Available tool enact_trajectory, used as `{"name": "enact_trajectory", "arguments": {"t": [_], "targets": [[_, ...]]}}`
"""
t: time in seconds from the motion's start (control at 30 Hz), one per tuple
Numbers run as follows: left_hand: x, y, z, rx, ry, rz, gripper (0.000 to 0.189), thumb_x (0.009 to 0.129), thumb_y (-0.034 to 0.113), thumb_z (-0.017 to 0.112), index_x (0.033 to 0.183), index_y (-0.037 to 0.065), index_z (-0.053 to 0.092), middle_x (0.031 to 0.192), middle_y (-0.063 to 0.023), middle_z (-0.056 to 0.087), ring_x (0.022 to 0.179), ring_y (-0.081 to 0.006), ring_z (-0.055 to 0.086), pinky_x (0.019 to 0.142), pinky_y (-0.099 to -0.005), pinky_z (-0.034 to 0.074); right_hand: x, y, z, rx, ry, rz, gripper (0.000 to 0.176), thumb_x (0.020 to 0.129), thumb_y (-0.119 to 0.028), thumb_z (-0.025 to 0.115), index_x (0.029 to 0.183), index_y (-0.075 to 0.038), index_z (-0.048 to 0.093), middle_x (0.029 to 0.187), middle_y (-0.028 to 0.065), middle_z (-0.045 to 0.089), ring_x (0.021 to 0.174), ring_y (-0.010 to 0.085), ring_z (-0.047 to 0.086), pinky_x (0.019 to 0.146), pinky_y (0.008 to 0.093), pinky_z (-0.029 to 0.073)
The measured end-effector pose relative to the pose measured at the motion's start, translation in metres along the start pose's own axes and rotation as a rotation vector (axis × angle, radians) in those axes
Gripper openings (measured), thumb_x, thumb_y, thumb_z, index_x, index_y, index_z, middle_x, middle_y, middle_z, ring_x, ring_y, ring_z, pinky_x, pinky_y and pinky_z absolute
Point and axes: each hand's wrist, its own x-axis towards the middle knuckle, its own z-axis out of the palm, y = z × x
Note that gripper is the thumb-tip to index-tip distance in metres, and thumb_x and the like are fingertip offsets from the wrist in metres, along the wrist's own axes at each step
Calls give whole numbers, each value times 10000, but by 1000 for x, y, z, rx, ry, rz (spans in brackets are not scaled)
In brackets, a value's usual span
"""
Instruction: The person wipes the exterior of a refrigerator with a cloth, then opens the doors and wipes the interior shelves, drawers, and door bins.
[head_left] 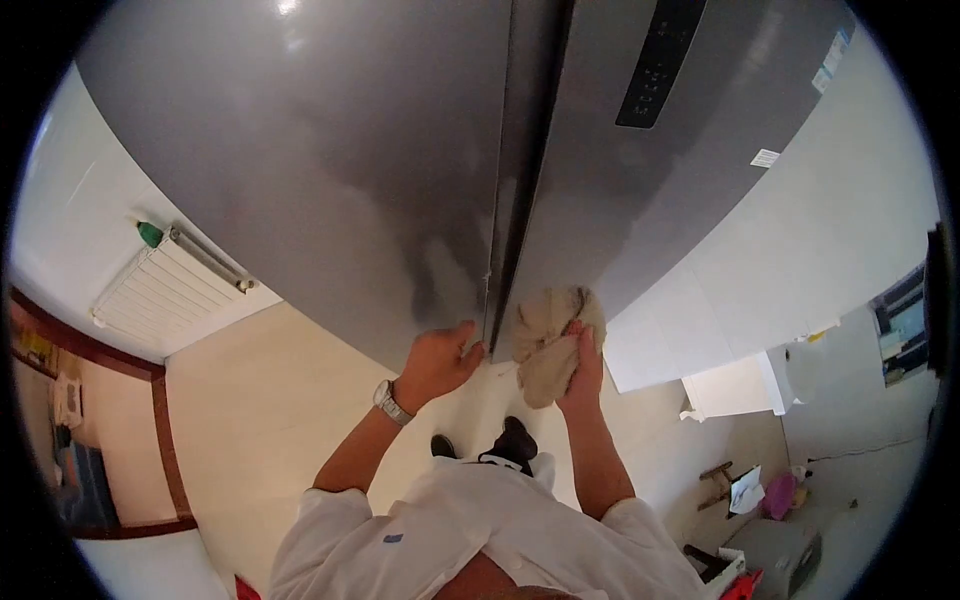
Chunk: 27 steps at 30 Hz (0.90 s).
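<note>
A large grey refrigerator with two doors (330, 150) fills the upper view, a dark gap running between the doors. My right hand (585, 370) grips a crumpled beige cloth (550, 335) against the lower part of the right door. Beside the lower edge of the left door is my left hand (442, 362), its fingers bent and apart, with nothing visible in it. A watch (391, 402) is on the left wrist. On the right door there is a black control panel (660, 65).
A white radiator (170, 285) with a green object (149, 234) on it stands at the left wall. At the lower right are a small wooden stool (716, 486) and a pink item (779, 496). Pale floor (250, 420) lies below.
</note>
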Motion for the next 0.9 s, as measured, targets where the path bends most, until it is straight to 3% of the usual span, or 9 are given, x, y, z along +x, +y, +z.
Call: {"name": "enact_trajectory", "arguments": {"t": [0.17, 0.3, 0.4, 0.47, 0.5, 0.57, 0.7, 0.83, 0.9], "targets": [[1, 17, 10, -40, 74, -135, 366, 782, 201, 638, 1063, -22, 564, 618, -161, 592, 586, -318, 603, 511, -393, 457, 40, -11, 37, -131, 53, -3, 523, 884, -344, 585, 1279, -65, 387, 1187, 89, 510, 1052, 232, 531, 853, 389, 490], [-23, 12, 49, -71, 208, -342, 309, 770, 185, 660, 959, -40, 565, 609, -165, 591, 573, -320, 603, 503, -378, 462, 64, -23, 61, -220, -110, 37, 536, 875, -334, 606, 1277, -55, 386, 1170, 83, 517, 1032, 209, 532, 854, 347, 474], [-47, 20, 63, -75, 258, -497, 305, 770, 188, 668, 929, -51, 563, 582, -162, 581, 545, -310, 597, 493, -360, 460, 76, -21, 77, -465, -425, -124, 518, 888, -341, 583, 1262, -38, 393, 1153, 91, 523, 1020, 201, 531, 852, 318, 453], [-68, 24, 71, -56, 283, -585, 311, 774, 193, 669, 928, -55, 563, 566, -159, 574, 524, -300, 590, 486, -348, 456, 80, -13, 91, -644, -704, -334, 477, 909, -309, 549, 1251, -16, 391, 1124, 108, 538, 1003, 200, 539, 854, 300, 437], [-79, 23, 76, -87, 269, -698, 306, 776, 192, 666, 922, -56, 560, 555, -154, 568, 508, -291, 578, 482, -334, 451, 84, -5, 96, -632, -717, -323, 477, 909, -309, 549, 1251, -16, 391, 1124, 108, 538, 1003, 200, 539, 854, 300, 437], [-101, 13, 86, -137, 178, -910, 337, 786, 186, 655, 972, -77, 557, 535, -136, 560, 467, -230, 552, 476, -303, 440, 94, 12, 104, -749, -599, -714, 392, 929, -254, 511, 1215, -1, 420, 1099, 114, 552, 980, 196, 553, 864, 313, 436], [-140, 8, 108, -377, 386, -1005, 455, 795, 204, 658, 1086, -124, 534, 538, -111, 577, 485, -132, 567, 455, -282, 434, 99, 21, 115, -569, -562, -557, 352, 915, -202, 530, 1162, 41, 469, 1119, 179, 544, 1061, 302, 512, 964, 408, 348], [-150, 9, 112, -441, 377, -1039, 433, 800, 213, 658, 1060, -115, 546, 531, -99, 569, 471, -127, 559, 447, -275, 432, 110, 28, 102, -744, -514, -690, 411, 909, -243, 546, 1192, 38, 449, 1136, 181, 542, 1046, 313, 533, 921, 399, 394], [-150, 8, 109, -451, 281, -981, 413, 807, 227, 652, 1031, -107, 554, 505, -89, 544, 452, -128, 543, 441, -282, 425, 110, 27, 100, -806, -473, -716, 418, 910, -253, 541, 1196, 38, 451, 1147, 184, 542, 1048, 316, 539, 905, 392, 411]]}}
